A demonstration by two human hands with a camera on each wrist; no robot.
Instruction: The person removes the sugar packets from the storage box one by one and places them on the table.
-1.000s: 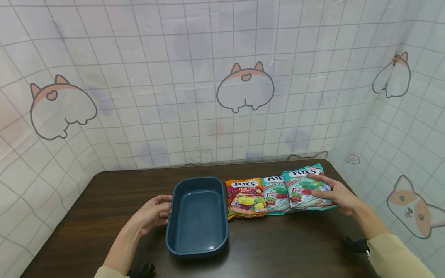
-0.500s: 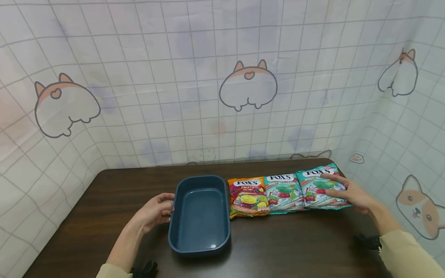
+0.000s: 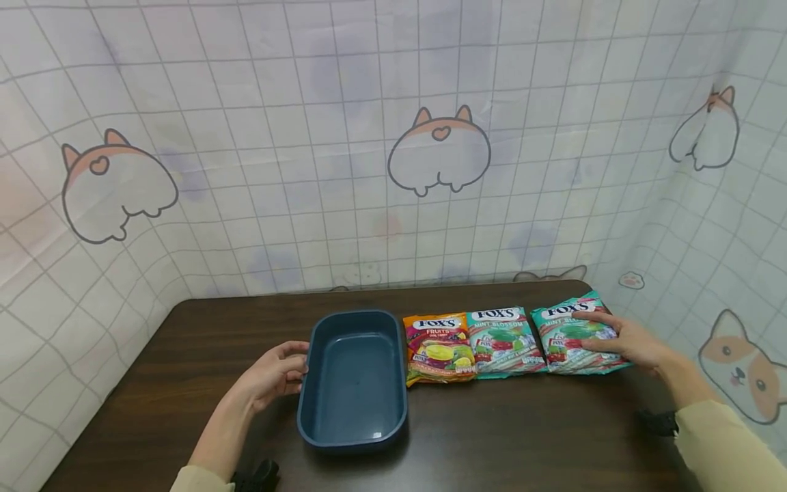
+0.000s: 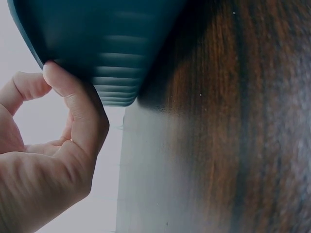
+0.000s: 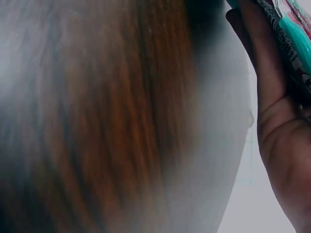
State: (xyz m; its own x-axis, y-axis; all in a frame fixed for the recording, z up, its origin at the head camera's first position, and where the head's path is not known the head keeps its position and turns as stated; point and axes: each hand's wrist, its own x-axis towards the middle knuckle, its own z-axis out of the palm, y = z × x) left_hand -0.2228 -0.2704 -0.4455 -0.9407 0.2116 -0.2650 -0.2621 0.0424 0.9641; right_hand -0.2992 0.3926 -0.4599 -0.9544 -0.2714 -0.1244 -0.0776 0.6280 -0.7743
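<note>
A dark blue rectangular tub (image 3: 352,437) stands on the table in the head view. At its left wall, my left hand (image 3: 270,376) touches the outer side near the rim with relaxed, bent fingers; the left wrist view shows the fingertips against the tub's side. To the right lies a row of Fox's candy bags. An orange Fruits candy bag (image 3: 439,350) is beside the tub, then a teal Mint Blossom candy bag (image 3: 505,345). My right hand (image 3: 633,345) grips a second Mint Blossom candy bag (image 3: 574,338) by its right side, fingers over its front.
The dark wooden table (image 3: 215,355) ends at a white grid-patterned cloth (image 3: 344,205) with cartoon corgis, behind and at both sides. Black wrist straps show at both sleeves. The table's right edge runs close to the held bag.
My right hand has drawn its Mint Blossom bag rightward, off the middle bag it overlapped; a narrow gap now parts them. The left hand stays at the tub. The head view shifted slightly.
</note>
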